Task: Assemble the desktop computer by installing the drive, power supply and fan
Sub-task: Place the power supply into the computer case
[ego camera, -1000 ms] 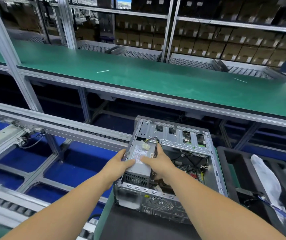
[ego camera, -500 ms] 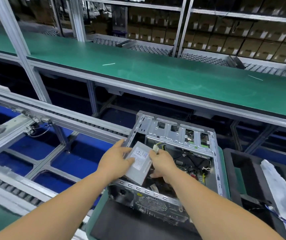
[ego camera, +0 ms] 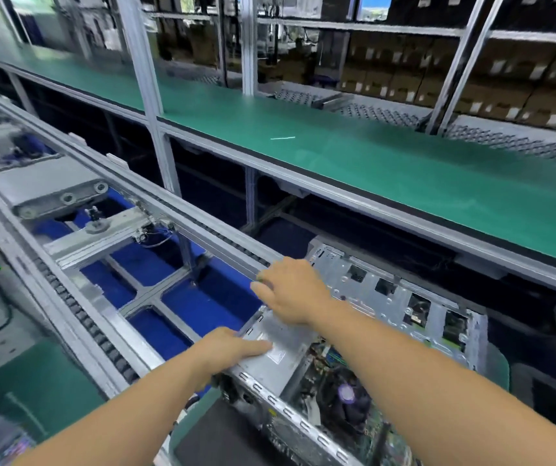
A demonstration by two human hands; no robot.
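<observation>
The open computer case [ego camera: 387,334] lies on its side at the near edge of the line, its bare metal frame up and the drive cage with its row of square cut-outs along the far side; the grey power supply [ego camera: 278,351] sits in the case's near left corner, its labelled face upward, level with the perforated rear panel.

The left hand [ego camera: 233,348] rests on the near left edge of the power supply, fingers stretched fairly flat across the top and the thumb side tucked down over the case's edge; it looks to be pressing rather than clutching, though the blur makes the underside hard to read. The right hand [ego camera: 291,289] lies over the far end of the unit, palm down, fingers spread and loosely bent toward the left past the case's rim, holding nothing that can be made out.

Inside the case, to the right of the power supply, a dark round fan [ego camera: 347,398] sits on the green motherboard [ego camera: 376,428], with coloured cables near it.

To the left runs a roller conveyor [ego camera: 108,334] with blue panels beneath; beyond the case a long green-topped bench [ego camera: 404,169] crosses the room; cardboard boxes [ego camera: 492,95] fill the racks behind it.
</observation>
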